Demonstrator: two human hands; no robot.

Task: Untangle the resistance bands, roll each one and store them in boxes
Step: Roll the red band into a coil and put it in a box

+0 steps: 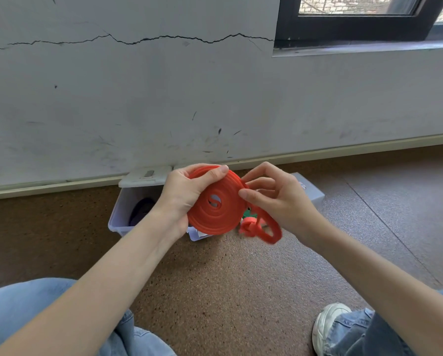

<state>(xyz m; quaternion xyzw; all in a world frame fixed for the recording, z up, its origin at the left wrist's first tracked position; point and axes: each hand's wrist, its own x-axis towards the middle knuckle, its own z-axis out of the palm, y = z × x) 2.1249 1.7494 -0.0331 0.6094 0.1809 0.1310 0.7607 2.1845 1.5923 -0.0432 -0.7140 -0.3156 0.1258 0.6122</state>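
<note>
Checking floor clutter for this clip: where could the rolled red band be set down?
Bare cork floor between the knees, and right of the grey box. Crowded under the hands: clear bin, loose red band.

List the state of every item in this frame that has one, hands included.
Red band: mostly coiled flat, tail loop still loose.
Left hand: gripping the coil.
Right hand: pinching the coil's outer edge.
Clear box: open, dark purple band inside.
Lid: off, behind the box.
Window: shut.
</note>
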